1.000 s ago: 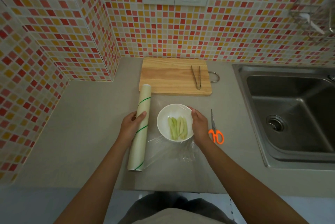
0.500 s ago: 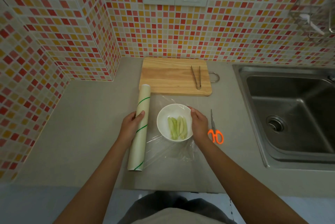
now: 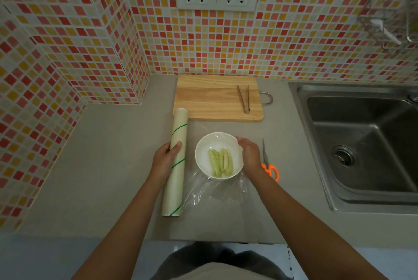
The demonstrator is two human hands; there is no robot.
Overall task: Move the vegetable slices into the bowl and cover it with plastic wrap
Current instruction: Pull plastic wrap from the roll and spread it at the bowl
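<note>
The bowl (image 3: 219, 155) sits between the two hands in the head view, holding pale green vegetable slices (image 3: 220, 162), with clear plastic wrap (image 3: 214, 191) drawn over its top and bunched loosely on the counter (image 3: 101, 166) nearer the person. The right hand (image 3: 250, 155) presses against the bowl's right rim, fingers curled onto the film. The left hand (image 3: 166, 158) grips the wrap roll (image 3: 175, 162) just left of the bowl. Orange-handled scissors (image 3: 269, 164) lie just right of the right hand; beyond both hands rests a cutting board (image 3: 210, 98) bearing tongs (image 3: 244, 98).
</note>
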